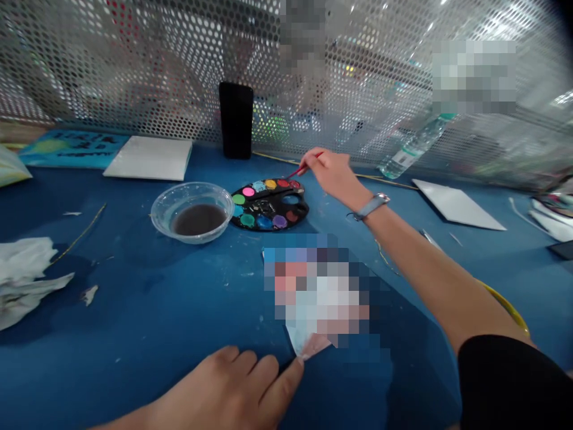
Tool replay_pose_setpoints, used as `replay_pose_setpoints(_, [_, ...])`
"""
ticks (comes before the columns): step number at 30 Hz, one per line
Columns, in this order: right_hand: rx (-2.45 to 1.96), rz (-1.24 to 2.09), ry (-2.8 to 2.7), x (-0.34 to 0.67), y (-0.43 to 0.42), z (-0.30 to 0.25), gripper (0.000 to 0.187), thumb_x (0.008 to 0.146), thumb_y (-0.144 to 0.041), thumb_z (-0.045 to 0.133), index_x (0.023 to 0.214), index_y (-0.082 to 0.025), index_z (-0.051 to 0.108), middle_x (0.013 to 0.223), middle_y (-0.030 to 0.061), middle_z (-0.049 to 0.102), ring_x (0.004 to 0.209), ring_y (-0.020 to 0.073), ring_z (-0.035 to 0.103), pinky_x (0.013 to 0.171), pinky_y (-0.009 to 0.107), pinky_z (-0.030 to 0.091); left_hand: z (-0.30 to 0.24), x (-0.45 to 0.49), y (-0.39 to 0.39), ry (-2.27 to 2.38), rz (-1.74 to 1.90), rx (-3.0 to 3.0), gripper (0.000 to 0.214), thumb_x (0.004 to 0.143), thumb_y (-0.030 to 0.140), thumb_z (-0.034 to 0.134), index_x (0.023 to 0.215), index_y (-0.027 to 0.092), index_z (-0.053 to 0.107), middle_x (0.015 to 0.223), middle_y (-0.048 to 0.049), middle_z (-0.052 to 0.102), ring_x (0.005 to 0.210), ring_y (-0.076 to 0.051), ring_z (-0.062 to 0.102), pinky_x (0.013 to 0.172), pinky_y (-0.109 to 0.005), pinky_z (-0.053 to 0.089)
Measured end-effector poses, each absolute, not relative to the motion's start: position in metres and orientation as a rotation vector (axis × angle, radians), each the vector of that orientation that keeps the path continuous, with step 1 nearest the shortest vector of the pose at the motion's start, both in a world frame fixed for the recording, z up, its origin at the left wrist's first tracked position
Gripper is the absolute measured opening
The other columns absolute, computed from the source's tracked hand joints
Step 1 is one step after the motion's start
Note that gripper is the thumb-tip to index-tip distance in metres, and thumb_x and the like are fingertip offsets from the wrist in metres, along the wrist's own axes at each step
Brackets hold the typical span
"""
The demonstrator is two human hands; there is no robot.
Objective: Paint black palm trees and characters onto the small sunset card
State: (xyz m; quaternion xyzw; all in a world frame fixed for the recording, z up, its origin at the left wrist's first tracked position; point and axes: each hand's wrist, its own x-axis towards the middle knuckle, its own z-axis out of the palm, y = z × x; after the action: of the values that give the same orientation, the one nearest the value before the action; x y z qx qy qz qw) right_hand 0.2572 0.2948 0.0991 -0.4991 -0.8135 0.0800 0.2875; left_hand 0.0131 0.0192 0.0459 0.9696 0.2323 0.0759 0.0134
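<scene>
My right hand (329, 173) pinches a thin red paintbrush (308, 165). The brush tip is at the far edge of a black paint palette (264, 206), beside its red paints. Low in the view, my left hand (224, 388) is closed, its fingers curled and one fingertip on the near corner of a small painted sheet (298, 337). Most of that sheet is blurred out; pale blue and pink show at its corner. Left of the palette, touching or nearly so, stands a clear plastic bowl (192, 212) of dark water.
A black phone (236, 119) leans upright against a perforated metal screen (188, 77). White panels (150, 157) and a blue painted board (74, 148) lie at the back left. Crumpled tissue (27, 275) lies left. A tilted plastic bottle (412, 149) and another white panel (459, 205) are right.
</scene>
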Motion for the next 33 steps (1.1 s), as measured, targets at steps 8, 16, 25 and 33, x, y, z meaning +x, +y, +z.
replay_pose_setpoints(8, [-1.001, 0.169, -2.37, 0.279, 0.089, 0.088, 0.021, 0.104, -0.027, 0.044, 0.106, -0.032, 0.065, 0.092, -0.0038, 0.079, 0.093, 0.0196, 0.07, 0.085, 0.043, 0.033, 0.043, 0.012, 0.021, 0.682, 0.238, 2.914, 0.044, 0.099, 0.025, 0.046, 0.142, 0.015, 0.049, 0.082, 0.0039, 0.065, 0.058, -0.015, 0.055, 0.048, -0.036, 0.031])
replay_pose_setpoints(16, [-0.912, 0.168, -2.456, 0.272, 0.075, 0.075, 0.015, 0.099, -0.019, 0.051, 0.107, -0.027, 0.061, 0.096, -0.0035, 0.081, 0.091, 0.0198, 0.07, 0.079, 0.045, 0.033, 0.044, 0.014, 0.023, 0.706, 0.248, 2.856, 0.047, 0.095, 0.022, 0.052, 0.142, 0.017, 0.05, 0.082, 0.0046, 0.065, 0.056, -0.013, 0.055, 0.047, -0.034, 0.034])
replay_pose_setpoints(25, [-0.877, 0.125, -2.481, 0.267, 0.065, 0.076, 0.015, 0.1, -0.021, 0.048, 0.104, -0.025, 0.062, 0.096, -0.0038, 0.082, 0.09, 0.0181, 0.07, 0.076, 0.043, 0.034, 0.041, 0.014, 0.025, 0.689, 0.317, 2.913, 0.044, 0.107, 0.022, 0.024, 0.142, 0.014, 0.049, 0.074, 0.0041, 0.062, 0.053, -0.014, 0.056, 0.046, -0.035, 0.034])
replay_pose_setpoints(33, [-0.935, 0.084, -2.338, 0.279, 0.075, 0.091, 0.02, 0.104, -0.028, 0.043, 0.104, -0.03, 0.063, 0.092, -0.0045, 0.082, 0.086, 0.0193, 0.072, 0.08, 0.046, 0.034, 0.039, 0.012, 0.021, 0.727, 0.273, 2.912, 0.042, 0.108, 0.029, 0.03, 0.145, 0.016, 0.046, 0.081, 0.0034, 0.066, 0.055, -0.015, 0.056, 0.047, -0.036, 0.033])
